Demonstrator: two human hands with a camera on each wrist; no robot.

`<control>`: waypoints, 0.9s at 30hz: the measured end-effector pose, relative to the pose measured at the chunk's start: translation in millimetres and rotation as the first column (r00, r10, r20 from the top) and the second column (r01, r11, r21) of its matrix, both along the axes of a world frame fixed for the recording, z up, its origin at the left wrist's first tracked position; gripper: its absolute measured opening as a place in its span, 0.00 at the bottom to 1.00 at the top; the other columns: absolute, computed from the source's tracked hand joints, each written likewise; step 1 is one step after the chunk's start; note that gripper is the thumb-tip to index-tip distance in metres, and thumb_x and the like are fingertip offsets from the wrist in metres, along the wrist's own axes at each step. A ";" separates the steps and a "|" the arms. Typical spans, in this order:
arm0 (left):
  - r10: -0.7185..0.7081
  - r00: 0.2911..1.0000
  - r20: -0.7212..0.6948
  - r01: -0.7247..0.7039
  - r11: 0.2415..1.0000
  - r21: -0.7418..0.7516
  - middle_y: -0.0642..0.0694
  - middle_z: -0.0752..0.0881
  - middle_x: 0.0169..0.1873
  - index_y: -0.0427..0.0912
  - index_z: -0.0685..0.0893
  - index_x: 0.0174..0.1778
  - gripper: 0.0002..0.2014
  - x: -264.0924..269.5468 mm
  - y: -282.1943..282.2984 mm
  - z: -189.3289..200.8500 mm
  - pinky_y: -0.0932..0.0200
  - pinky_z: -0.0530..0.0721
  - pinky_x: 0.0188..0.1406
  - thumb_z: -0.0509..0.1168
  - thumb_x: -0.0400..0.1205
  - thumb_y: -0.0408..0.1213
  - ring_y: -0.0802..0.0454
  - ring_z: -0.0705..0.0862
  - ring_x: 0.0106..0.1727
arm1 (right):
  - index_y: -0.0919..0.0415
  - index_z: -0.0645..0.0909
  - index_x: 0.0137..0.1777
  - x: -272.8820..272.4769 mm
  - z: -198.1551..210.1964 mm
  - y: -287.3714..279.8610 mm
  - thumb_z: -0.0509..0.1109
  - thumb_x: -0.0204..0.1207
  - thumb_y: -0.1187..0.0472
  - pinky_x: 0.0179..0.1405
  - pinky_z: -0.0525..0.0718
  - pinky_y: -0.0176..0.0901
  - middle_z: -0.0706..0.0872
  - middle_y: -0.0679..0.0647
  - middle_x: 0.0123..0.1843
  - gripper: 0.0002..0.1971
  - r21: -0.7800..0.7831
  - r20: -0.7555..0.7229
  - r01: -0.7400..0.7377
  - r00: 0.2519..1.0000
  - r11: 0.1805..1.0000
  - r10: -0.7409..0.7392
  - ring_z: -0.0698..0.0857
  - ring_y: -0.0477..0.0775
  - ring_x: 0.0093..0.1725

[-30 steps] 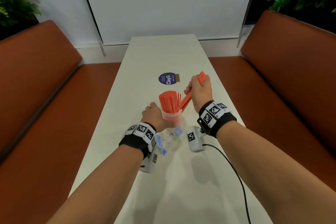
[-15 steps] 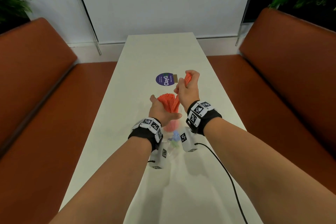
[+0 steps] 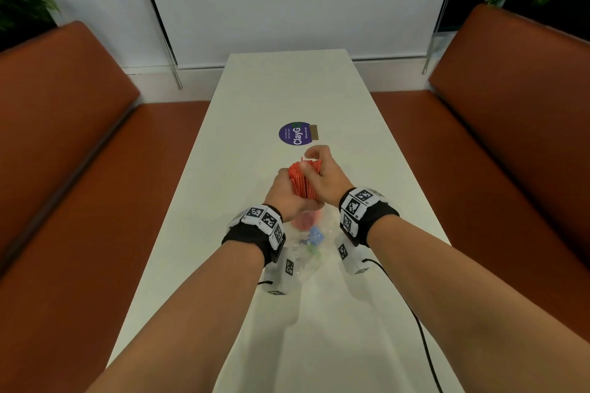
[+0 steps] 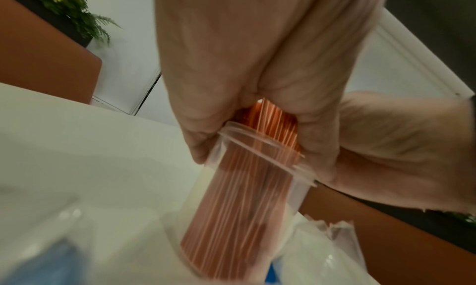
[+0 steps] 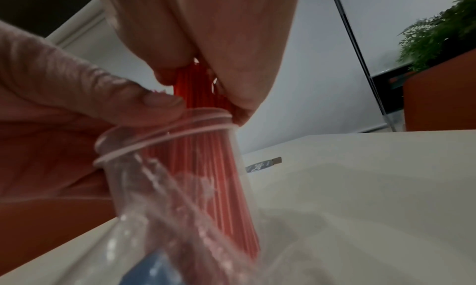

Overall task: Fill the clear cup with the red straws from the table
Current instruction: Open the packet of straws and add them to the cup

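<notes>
Red straws (image 3: 303, 180), clear cup (image 5: 180, 167), white table (image 3: 287, 89), purple sticker (image 3: 294, 133).

1 clear cup (image 5: 165, 167), 1 bundle red straws (image 3: 303, 179) (too many to count), 2 hands, 1 sticker (image 3: 295, 133).

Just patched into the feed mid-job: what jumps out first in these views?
The bundle of red straws at mid-table, packed upright in the clear cup and gripped between both hands. The left hand holds them at the cup's rim; the right hand closes round their tops. Nearer the person lies crumpled clear plastic wrapping; beyond the hands, a purple round sticker.
</notes>
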State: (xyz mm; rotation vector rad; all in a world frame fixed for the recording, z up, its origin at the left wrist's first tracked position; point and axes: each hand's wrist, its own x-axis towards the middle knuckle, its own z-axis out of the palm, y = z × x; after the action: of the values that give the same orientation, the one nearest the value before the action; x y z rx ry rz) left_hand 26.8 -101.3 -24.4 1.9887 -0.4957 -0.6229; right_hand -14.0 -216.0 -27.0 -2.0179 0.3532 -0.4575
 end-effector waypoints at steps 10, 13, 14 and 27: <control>-0.054 0.994 0.094 0.044 0.993 0.107 0.46 0.81 0.50 0.36 0.69 0.68 0.32 -5.5 4.5 3.4 0.53 0.81 0.50 0.75 0.70 0.30 0.45 0.82 0.53 | 0.62 0.53 0.83 -8.2 -11.1 -0.7 0.58 0.84 0.56 0.84 0.57 0.54 0.55 0.61 0.85 0.30 -0.530 -0.187 -0.254 0.966 0.809 0.181 0.58 0.64 0.83; -0.094 0.990 0.109 0.079 0.987 0.137 0.46 0.80 0.48 0.34 0.69 0.69 0.30 -5.8 7.3 4.0 0.55 0.78 0.48 0.73 0.72 0.30 0.46 0.80 0.50 | 0.63 0.56 0.82 -5.9 -8.5 0.2 0.55 0.84 0.56 0.85 0.53 0.55 0.57 0.61 0.85 0.28 -0.661 -0.216 -0.311 0.951 0.683 0.223 0.54 0.65 0.84; -0.101 0.990 0.097 0.087 0.986 0.142 0.47 0.80 0.49 0.35 0.69 0.69 0.31 -5.3 8.2 4.8 0.56 0.77 0.48 0.74 0.72 0.31 0.48 0.79 0.50 | 0.64 0.58 0.82 -5.2 -6.9 0.1 0.55 0.85 0.58 0.85 0.51 0.52 0.58 0.61 0.85 0.27 -0.680 -0.240 -0.317 0.948 0.661 0.208 0.53 0.64 0.85; -0.119 0.991 0.063 0.110 0.985 0.134 0.47 0.82 0.58 0.42 0.70 0.73 0.35 -7.1 12.6 9.4 0.57 0.77 0.57 0.77 0.71 0.43 0.50 0.80 0.57 | 0.65 0.49 0.83 -45.5 -17.9 -20.6 0.56 0.83 0.55 0.84 0.53 0.44 0.50 0.59 0.86 0.33 -0.479 -0.130 -0.208 0.978 0.853 0.166 0.52 0.53 0.85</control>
State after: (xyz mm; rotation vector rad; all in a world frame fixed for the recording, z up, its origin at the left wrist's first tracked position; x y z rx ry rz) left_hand 19.7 -88.8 -14.9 2.1231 -0.6303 -0.6725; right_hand -59.5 -236.6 -44.9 -2.5471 0.0866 -0.3633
